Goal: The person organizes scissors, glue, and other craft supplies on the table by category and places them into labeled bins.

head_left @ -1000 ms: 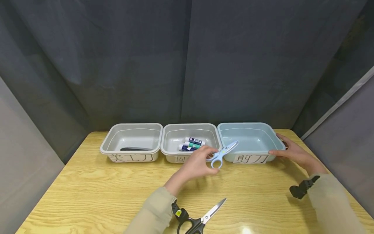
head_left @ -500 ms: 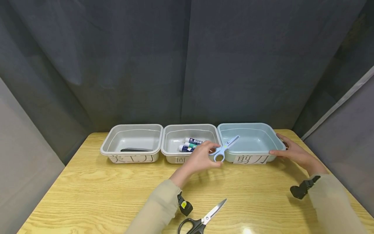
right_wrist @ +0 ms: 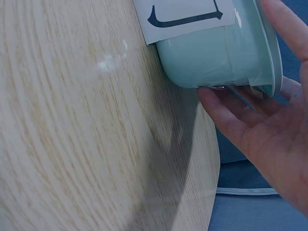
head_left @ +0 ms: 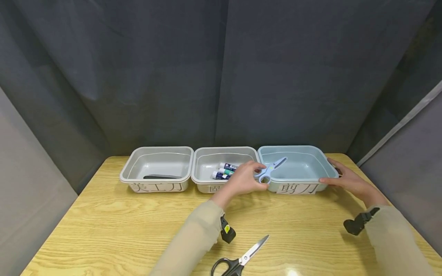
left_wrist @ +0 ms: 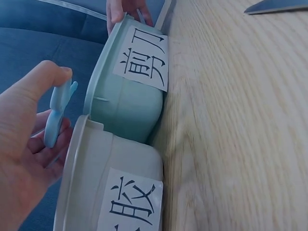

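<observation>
My left hand (head_left: 243, 180) pinches light blue scissors (head_left: 275, 164) by the handle loops. Their closed blades point right and away, overlapping the left part of the light blue bin (head_left: 304, 165) in the head view. In the left wrist view the thumb presses one side of the scissors' handle (left_wrist: 60, 98), with fingers behind it, beside the bins' rims. My right hand (head_left: 352, 184) grips the right end of the blue bin, thumb at the front rim corner. In the right wrist view its fingers (right_wrist: 224, 115) wrap the bin's end wall.
Left of the blue bin stands a grey bin (head_left: 205, 163) with several glue sticks (head_left: 221, 175). Farther left, another grey bin (head_left: 162, 157) contains a black utility knife (head_left: 161, 176). Black-handled scissors (head_left: 241, 261) lie on the wooden table (head_left: 103, 230) near the front. Dark curtains hang behind.
My left hand has carried the light blue scissors to the right and slightly away, from in front of the grey bin to the blue bin's left part. My right hand stays on the blue bin.
</observation>
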Motion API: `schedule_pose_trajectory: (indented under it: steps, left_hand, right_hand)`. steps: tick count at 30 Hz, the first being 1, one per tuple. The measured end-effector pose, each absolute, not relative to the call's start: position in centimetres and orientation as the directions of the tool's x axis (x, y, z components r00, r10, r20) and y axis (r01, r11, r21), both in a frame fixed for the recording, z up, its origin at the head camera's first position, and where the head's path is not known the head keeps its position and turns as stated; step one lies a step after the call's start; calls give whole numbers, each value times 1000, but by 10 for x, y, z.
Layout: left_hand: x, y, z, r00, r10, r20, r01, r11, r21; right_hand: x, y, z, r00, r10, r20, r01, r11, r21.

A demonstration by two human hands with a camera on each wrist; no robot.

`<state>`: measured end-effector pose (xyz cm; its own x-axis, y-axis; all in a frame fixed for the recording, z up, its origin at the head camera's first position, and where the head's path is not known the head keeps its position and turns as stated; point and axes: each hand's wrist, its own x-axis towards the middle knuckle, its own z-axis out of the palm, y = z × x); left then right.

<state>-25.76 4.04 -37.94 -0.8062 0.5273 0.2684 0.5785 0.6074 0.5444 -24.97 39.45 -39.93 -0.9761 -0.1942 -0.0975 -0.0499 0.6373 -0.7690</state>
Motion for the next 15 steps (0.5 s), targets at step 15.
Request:
schedule_pose_trajectory:
  steps: [15]
  left_hand:
    - [-276, 53, -384, -825, 507, 251, 557, 649, 518]
  right_hand:
    - [-249, 396, -400, -976, -189, -106, -39, 636, -771]
